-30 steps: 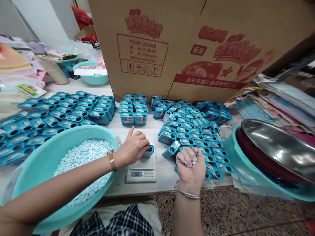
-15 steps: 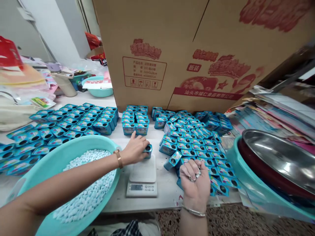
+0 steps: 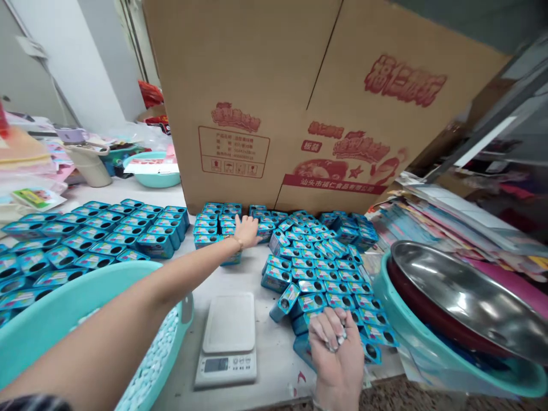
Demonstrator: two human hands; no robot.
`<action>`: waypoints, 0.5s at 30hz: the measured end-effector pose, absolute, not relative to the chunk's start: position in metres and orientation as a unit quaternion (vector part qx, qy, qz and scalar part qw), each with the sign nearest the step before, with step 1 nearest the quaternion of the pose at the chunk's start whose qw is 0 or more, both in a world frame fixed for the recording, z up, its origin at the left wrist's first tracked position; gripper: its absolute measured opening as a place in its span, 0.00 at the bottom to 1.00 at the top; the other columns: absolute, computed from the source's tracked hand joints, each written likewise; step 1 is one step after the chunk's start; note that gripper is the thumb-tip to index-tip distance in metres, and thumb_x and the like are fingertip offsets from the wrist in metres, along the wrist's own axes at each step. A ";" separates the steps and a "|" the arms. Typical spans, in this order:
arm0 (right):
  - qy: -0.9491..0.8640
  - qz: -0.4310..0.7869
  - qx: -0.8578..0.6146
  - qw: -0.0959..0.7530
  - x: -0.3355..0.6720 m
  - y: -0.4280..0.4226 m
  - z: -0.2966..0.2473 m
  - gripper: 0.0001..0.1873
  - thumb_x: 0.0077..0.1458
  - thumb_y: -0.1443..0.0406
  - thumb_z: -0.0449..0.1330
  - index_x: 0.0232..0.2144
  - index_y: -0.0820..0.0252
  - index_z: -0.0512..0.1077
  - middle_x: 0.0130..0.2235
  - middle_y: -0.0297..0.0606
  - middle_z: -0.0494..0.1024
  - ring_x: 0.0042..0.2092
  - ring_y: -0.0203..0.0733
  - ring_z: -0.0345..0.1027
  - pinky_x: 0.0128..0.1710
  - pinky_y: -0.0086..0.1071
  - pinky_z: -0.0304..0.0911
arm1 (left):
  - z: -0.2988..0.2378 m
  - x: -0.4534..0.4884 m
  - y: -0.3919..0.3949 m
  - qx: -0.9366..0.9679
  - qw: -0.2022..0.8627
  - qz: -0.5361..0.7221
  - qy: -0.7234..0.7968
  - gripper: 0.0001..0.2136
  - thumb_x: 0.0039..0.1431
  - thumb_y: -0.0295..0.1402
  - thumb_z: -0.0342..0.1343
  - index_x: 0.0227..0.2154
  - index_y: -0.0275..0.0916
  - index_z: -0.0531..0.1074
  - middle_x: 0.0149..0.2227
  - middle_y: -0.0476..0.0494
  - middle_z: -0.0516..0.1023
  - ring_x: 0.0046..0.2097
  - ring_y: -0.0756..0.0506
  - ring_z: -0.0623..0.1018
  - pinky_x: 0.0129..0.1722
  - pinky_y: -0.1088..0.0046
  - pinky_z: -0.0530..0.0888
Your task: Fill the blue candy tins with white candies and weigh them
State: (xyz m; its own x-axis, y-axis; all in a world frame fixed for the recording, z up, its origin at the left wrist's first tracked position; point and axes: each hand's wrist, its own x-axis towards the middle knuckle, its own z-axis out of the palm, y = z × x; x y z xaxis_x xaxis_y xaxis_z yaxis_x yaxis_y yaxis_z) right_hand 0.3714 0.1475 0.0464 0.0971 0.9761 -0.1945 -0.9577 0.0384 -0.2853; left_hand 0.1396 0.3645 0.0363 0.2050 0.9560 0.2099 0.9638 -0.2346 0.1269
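Observation:
My left hand (image 3: pixel 247 230) reaches out at the back, fingers extended over the gap between two groups of small blue boxes with round holes in their tops. Its fingertips are close to a blue box (image 3: pixel 266 230); whether they touch it I cannot tell. Another blue box (image 3: pixel 232 258) stands below my wrist, at the front of a small block of boxes. My right hand (image 3: pixel 336 342), palm up, is closed around several small pale tablets (image 3: pixel 336 341), in front of the right-hand boxes. Between my arms lies a white digital scale (image 3: pixel 229 323) with a bare plate.
A turquoise basin (image 3: pixel 185 319) of pale tablets stands at left, partly under my forearm. Rows of blue boxes (image 3: pixel 107 249) fill the table behind it. A large carton (image 3: pixel 240 68) blocks the back. Nested basins with a steel bowl (image 3: pixel 462 285) stand at right, near stacked printed sheets (image 3: pixel 422 211).
My left hand has moved from above the scale to the back boxes, and the blue box has left it. My right hand stays closed on the tablets. The view has turned slightly right.

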 end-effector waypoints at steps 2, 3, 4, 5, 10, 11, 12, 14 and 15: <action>-0.041 0.669 -0.175 0.721 0.377 0.145 0.043 0.10 0.59 0.68 0.54 0.27 0.57 0.59 0.18 0.20 0.58 0.15 0.27 0.49 0.17 0.24 0.50 | 0.033 0.150 0.382 -0.764 0.007 -0.119 -0.634 0.21 0.51 0.43 0.61 0.44 0.32 0.70 0.46 0.28 0.74 0.53 0.30 0.67 0.57 0.37 0.51; -0.049 0.668 -0.177 0.721 0.380 0.143 0.042 0.10 0.60 0.67 0.54 0.27 0.57 0.59 0.18 0.20 0.59 0.15 0.27 0.48 0.17 0.24 0.50 | 0.031 0.153 0.388 -0.761 0.005 -0.120 -0.637 0.19 0.50 0.42 0.61 0.41 0.33 0.72 0.44 0.29 0.75 0.52 0.30 0.68 0.57 0.37 0.51; -0.056 0.667 -0.179 0.721 0.383 0.142 0.040 0.10 0.60 0.67 0.55 0.27 0.57 0.59 0.18 0.20 0.59 0.15 0.27 0.48 0.18 0.24 0.51 | 0.031 0.156 0.391 -0.761 0.004 -0.121 -0.637 0.18 0.50 0.42 0.61 0.38 0.33 0.73 0.42 0.30 0.76 0.51 0.30 0.69 0.57 0.37 0.52; -0.061 0.666 -0.180 0.722 0.386 0.141 0.039 0.10 0.60 0.66 0.55 0.27 0.57 0.59 0.18 0.20 0.59 0.15 0.27 0.47 0.18 0.24 0.51 | 0.032 0.157 0.392 -0.762 0.004 -0.124 -0.635 0.16 0.51 0.42 0.61 0.37 0.34 0.74 0.41 0.31 0.76 0.50 0.31 0.69 0.57 0.38 0.52; -0.041 0.660 -0.170 0.731 0.390 0.133 0.046 0.09 0.59 0.71 0.52 0.26 0.58 0.59 0.18 0.21 0.59 0.15 0.27 0.49 0.18 0.24 0.52 | 0.064 0.141 0.367 -0.774 0.016 -0.155 -0.613 0.17 0.52 0.46 0.59 0.36 0.36 0.76 0.42 0.34 0.76 0.53 0.33 0.67 0.60 0.42 0.48; -0.034 0.661 -0.168 0.731 0.389 0.131 0.049 0.10 0.59 0.71 0.52 0.26 0.57 0.59 0.18 0.21 0.58 0.15 0.28 0.49 0.17 0.24 0.51 | 0.074 0.133 0.356 -0.776 0.019 -0.163 -0.609 0.18 0.52 0.47 0.58 0.37 0.37 0.76 0.43 0.34 0.75 0.53 0.33 0.66 0.61 0.41 0.47; -0.028 0.661 -0.166 0.731 0.387 0.130 0.051 0.10 0.59 0.71 0.52 0.26 0.57 0.59 0.18 0.21 0.58 0.15 0.28 0.48 0.17 0.24 0.51 | 0.085 0.124 0.342 -0.778 0.021 -0.170 -0.604 0.19 0.53 0.48 0.57 0.38 0.37 0.76 0.45 0.35 0.74 0.54 0.33 0.65 0.61 0.41 0.46; -0.023 0.662 -0.165 0.731 0.382 0.128 0.053 0.09 0.58 0.70 0.52 0.26 0.57 0.59 0.18 0.21 0.57 0.15 0.28 0.48 0.17 0.24 0.50 | 0.103 0.106 0.308 -0.785 0.024 -0.186 -0.590 0.21 0.53 0.51 0.56 0.40 0.39 0.75 0.46 0.38 0.73 0.55 0.35 0.64 0.61 0.43 0.46; -0.025 0.663 -0.166 0.729 0.379 0.127 0.053 0.09 0.58 0.70 0.53 0.26 0.58 0.60 0.18 0.20 0.57 0.15 0.28 0.48 0.17 0.24 0.51 | 0.108 0.097 0.287 -0.802 0.021 -0.207 -0.560 0.20 0.54 0.51 0.56 0.40 0.40 0.75 0.46 0.40 0.73 0.55 0.35 0.65 0.61 0.43 0.47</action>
State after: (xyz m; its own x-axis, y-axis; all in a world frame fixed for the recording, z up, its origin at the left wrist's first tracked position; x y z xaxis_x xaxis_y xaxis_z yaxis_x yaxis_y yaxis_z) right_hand 0.3794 0.1273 0.0534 0.1187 0.9760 -0.1825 -0.9592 0.0652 -0.2752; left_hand 0.0967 0.2871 0.1081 0.2880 0.8890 0.3560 0.9064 -0.3730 0.1983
